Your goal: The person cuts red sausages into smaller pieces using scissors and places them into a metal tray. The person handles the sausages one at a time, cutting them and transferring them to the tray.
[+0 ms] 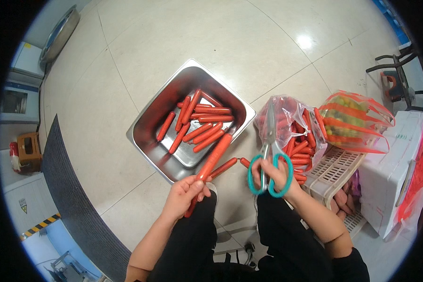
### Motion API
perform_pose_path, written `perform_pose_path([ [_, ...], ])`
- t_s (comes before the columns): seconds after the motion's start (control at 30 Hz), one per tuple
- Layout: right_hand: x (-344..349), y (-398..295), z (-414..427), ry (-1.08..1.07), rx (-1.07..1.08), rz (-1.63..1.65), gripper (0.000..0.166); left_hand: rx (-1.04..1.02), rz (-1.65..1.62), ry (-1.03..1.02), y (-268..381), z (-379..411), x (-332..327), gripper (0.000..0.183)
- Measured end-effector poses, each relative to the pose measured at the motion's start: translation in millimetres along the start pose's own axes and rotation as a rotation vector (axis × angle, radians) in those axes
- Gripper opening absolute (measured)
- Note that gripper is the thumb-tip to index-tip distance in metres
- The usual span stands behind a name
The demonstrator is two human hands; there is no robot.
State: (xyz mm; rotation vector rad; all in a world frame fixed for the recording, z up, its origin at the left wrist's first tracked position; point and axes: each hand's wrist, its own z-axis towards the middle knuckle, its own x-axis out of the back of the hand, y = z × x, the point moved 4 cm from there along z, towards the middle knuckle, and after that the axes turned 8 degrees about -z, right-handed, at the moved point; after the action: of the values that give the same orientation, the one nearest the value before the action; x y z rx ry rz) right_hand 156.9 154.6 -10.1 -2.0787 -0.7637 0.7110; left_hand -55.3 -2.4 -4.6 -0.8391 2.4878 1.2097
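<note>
My left hand (190,195) grips a red-cased sausage (215,155), whose far end reaches over the rim of a deep stainless steel pan (162,93). Another sausage (224,167) of a linked string extends rightward from behind that hand, joined by a thin twist to one beside my right hand (273,171). Fingers of the right hand are in the teal handles of a pair of scissors (270,135), blades pointing away from me and nearly together. Inside the pan lie several separate sausages (206,132). A clear plastic bag (280,109) to the right holds many more sausages.
Beside the bag, a striped bag of green and yellow produce (350,121) rests on a beige plastic crate (333,164). A white foam box (387,169) stands farther right. Pale floor tiles (211,35) surround the pan, and a dark ribbed mat (79,201) lies at left.
</note>
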Motion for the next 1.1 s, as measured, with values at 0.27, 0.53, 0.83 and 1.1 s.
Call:
perform_pose_path([
  [0.27,-29.6,35.2,-63.1,-0.439,-0.328,-0.041,0.047,-0.031,-0.155,0.074,-2.4,10.8,15.2,0.026],
  [0.53,-35.2,40.2,-73.5,-0.736,-0.417,-0.361,0.043,0.025,-0.223,-0.001,11.6,5.1,1.0,0.031],
  [0.83,-41.1,28.5,-70.2,-0.791,-0.335,-0.377,0.042,0.049,-0.228,-0.079,16.3,0.7,-11.7,0.034],
  [1.1,-44.6,27.2,-65.6,-0.755,-0.301,-0.297,0.05,0.075,-0.287,-0.218,13.8,-0.5,-11.9,0.033],
])
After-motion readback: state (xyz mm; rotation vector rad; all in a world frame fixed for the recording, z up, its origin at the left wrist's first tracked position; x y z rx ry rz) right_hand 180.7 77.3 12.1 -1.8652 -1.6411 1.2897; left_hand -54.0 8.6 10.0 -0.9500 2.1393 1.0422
